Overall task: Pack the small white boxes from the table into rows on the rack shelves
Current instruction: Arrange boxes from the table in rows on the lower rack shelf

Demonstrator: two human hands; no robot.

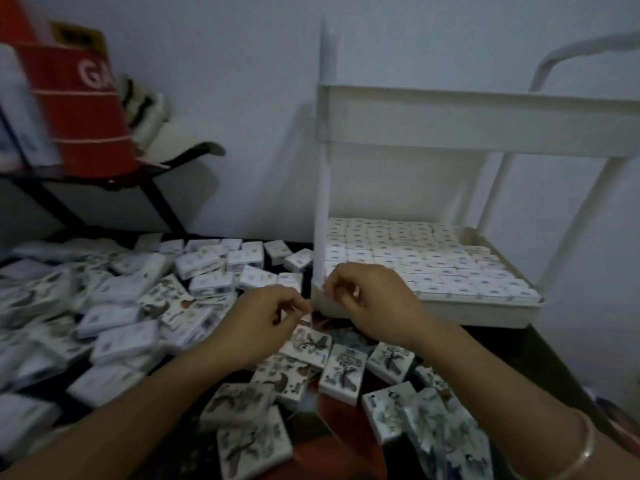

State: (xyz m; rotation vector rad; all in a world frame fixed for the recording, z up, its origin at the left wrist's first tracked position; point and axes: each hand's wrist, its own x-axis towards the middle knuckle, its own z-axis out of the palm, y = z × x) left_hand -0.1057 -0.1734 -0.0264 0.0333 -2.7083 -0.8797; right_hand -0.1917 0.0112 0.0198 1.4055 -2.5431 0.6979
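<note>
Dark table (547,355) strewn with white boxes (128,342); white rack (478,123) against pale wall (242,81).

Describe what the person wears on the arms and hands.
Both forearms are bare up to the frame's edge, with no sleeves in view. The left hand and right hand wear no gloves. A thin gold-coloured bangle circles the right forearm near the picture's lower edge. The blur hides any rings.
</note>
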